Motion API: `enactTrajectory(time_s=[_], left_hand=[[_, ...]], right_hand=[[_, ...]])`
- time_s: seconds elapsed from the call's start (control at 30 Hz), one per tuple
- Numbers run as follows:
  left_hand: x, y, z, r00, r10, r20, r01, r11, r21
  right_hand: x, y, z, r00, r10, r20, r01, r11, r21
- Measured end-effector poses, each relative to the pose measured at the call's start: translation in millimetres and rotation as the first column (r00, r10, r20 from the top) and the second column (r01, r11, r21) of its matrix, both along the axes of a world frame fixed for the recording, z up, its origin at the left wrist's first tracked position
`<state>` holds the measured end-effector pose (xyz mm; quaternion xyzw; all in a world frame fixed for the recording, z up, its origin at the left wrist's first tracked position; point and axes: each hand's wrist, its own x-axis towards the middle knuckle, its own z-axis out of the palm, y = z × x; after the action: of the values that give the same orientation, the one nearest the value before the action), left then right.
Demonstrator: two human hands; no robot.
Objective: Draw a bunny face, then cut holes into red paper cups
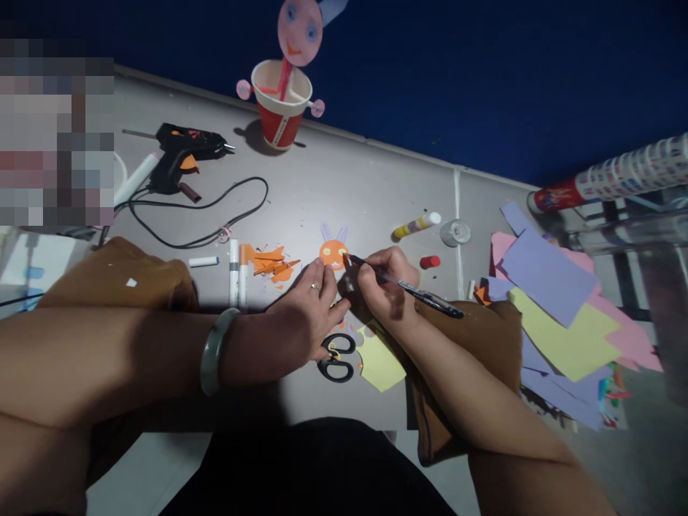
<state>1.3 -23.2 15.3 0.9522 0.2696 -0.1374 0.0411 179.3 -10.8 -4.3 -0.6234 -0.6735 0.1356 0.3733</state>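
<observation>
An orange paper face (329, 252) with purple ears and pale yellow eyes lies flat on the table. My left hand (306, 308) rests beside it, fingers stretched out, with fingertips on its lower edge. In my right hand (388, 283) is a black pen (430, 298), its tip touching the face at the right eye. Black-handled scissors (338, 380) lie below my left hand, their blades hidden. Next to them is a cut piece of yellow paper (384, 362). Orange paper scraps (274, 265) are spread to the left of the face.
Across the back left lies a black glue gun (185, 150) with its looped cord. A red and white paper cup (280, 118) holds a pink face on a stick. A glue stick (416, 226) and a small glass (455, 232) stand right of centre. Coloured paper sheets (548, 276) are piled at the right.
</observation>
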Motion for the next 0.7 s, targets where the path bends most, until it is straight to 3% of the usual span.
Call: enactTrajectory(time_s=[0.7], left_hand=[[0.1,0.7,2.3,1.000,-0.019,-0.025,0.020,0.999,0.031]], right_hand=[[0.7,0.2,-1.8,0.999,0.011,0.030,-0.011,1.000,-0.001]])
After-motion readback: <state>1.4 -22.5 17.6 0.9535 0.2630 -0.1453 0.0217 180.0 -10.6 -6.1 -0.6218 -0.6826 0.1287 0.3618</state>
